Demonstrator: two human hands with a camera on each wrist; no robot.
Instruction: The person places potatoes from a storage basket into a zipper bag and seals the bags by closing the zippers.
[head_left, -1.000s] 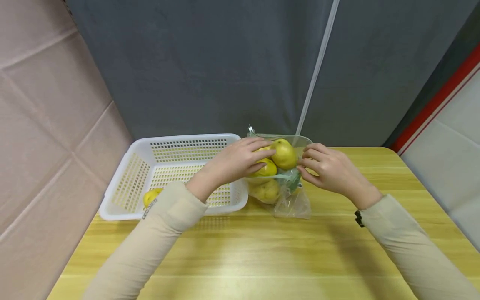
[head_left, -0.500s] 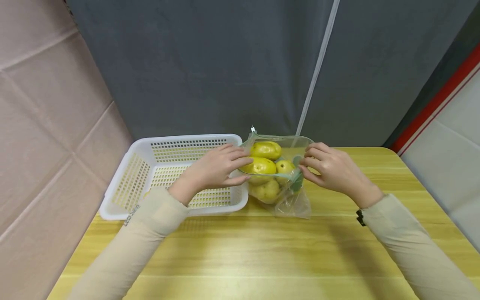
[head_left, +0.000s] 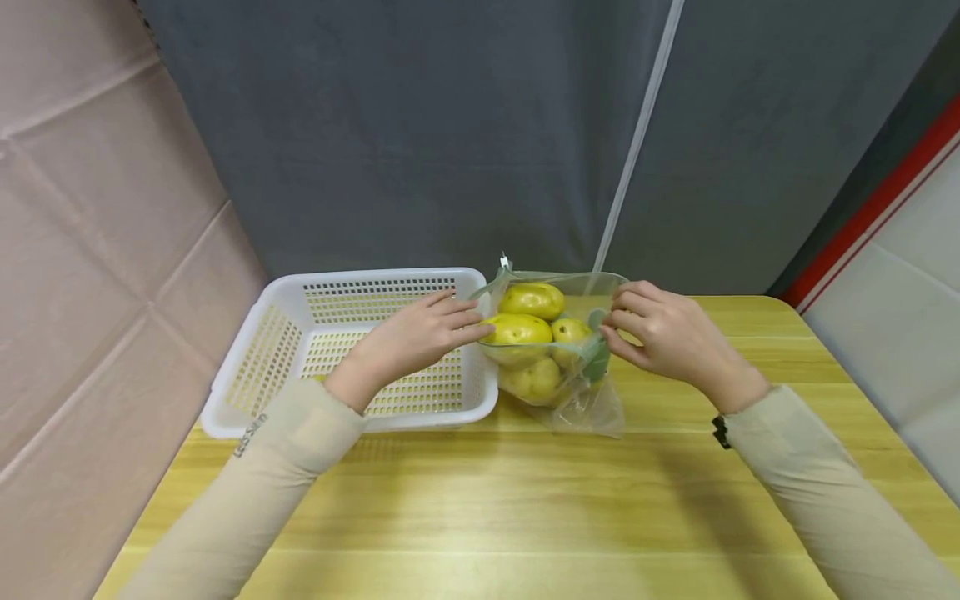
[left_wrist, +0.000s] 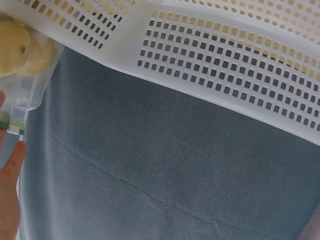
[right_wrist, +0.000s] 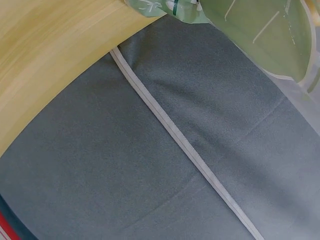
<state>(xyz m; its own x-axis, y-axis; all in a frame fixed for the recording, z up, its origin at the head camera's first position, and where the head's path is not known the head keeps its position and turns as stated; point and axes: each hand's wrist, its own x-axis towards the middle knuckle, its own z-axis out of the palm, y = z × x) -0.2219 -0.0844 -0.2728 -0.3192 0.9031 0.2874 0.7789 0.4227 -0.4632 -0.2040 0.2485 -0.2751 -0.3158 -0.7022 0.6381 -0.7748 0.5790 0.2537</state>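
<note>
A clear zip bag (head_left: 558,400) with a pale green top edge stands beside the basket, its mouth spread wide. Several oval, yellow, potato-like items (head_left: 517,330) fill it, with a green-printed patch on its right side. My right hand (head_left: 663,333) pinches the right edge of the mouth between thumb and fingertips. My left hand (head_left: 412,337) reaches across the basket's right end with fingers nearly straight, fingertips at the bag's left rim; its thumb is hidden in the head view. The left wrist view shows two of its fingers (left_wrist: 14,162) close to the white zip slider (left_wrist: 14,129).
The white perforated basket (head_left: 360,277) sits at the bag's left, with a bit of yellow produce (head_left: 319,377) behind the left sleeve. All stands on a wooden table (head_left: 487,492). A grey curtain (head_left: 420,150) hangs along its back edge, and a pale wall covering (head_left: 112,250) rises at left.
The left hand let go of a yellow item inside the bag and drew back left to the rim, which now flares further out on that side. The right hand keeps its hold.
</note>
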